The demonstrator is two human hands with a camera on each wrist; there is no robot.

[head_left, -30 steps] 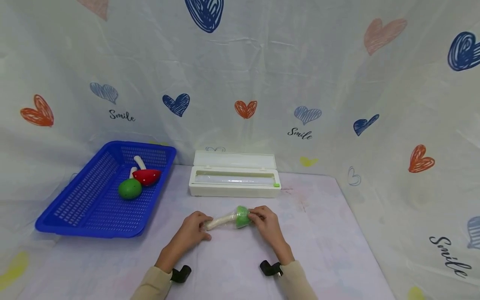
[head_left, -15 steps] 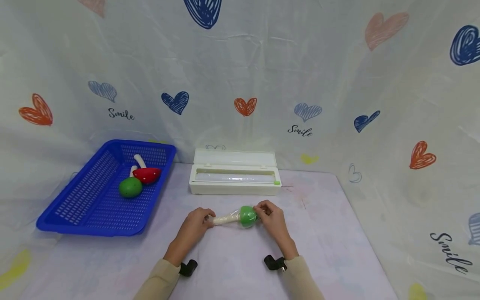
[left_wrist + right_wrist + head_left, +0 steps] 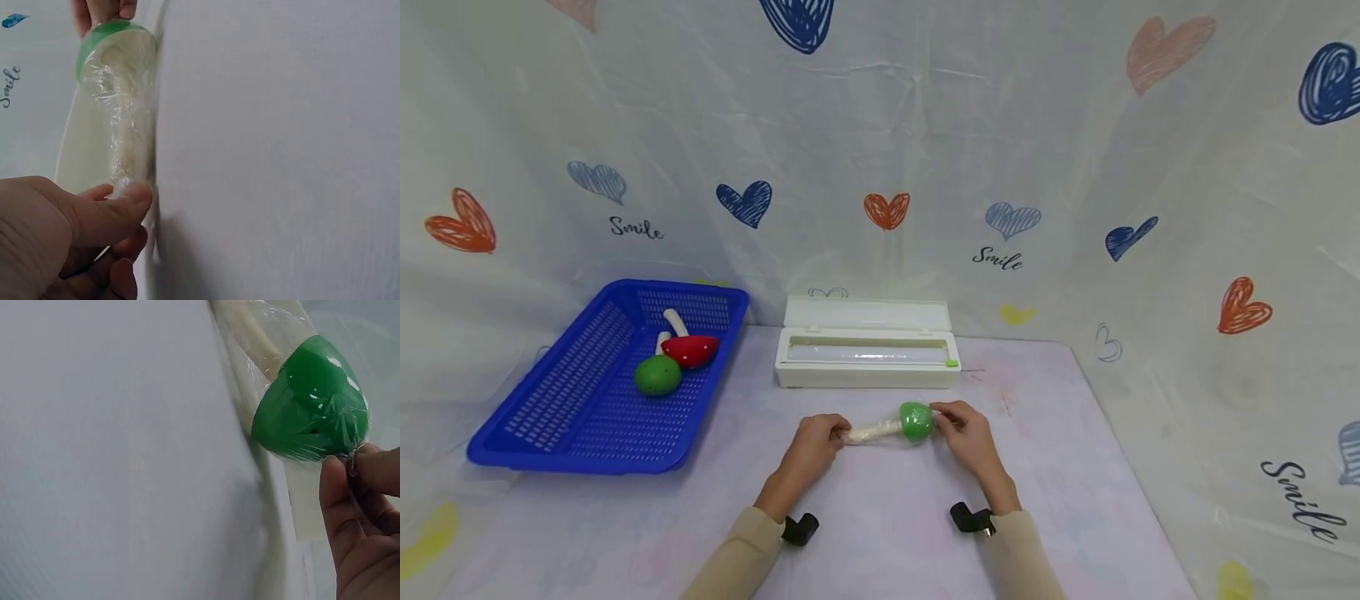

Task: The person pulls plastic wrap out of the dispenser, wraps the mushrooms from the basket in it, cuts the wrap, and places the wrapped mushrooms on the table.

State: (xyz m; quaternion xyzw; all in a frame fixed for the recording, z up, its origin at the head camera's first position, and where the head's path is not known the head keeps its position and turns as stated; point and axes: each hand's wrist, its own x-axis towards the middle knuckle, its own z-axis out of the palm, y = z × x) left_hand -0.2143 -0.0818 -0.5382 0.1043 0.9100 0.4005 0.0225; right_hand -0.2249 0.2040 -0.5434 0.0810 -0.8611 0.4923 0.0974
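One green-capped mushroom (image 3: 891,427), in clear film (image 3: 130,119), held level-ish between both hands before the white box (image 3: 868,377), above the table (image 3: 865,517); contact unclear. Left hand (image 3: 812,446): pinching film at the stem end. Right hand (image 3: 972,437): pinching gathered film beyond the cap (image 3: 917,422). I'd favour even, gentle tension.

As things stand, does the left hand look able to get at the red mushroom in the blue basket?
Probably, but only after letting go: the left hand pinches the stem end of the wrapped mushroom. The blue basket stands on that side, open-topped, and nothing seems to cover the red mushroom.
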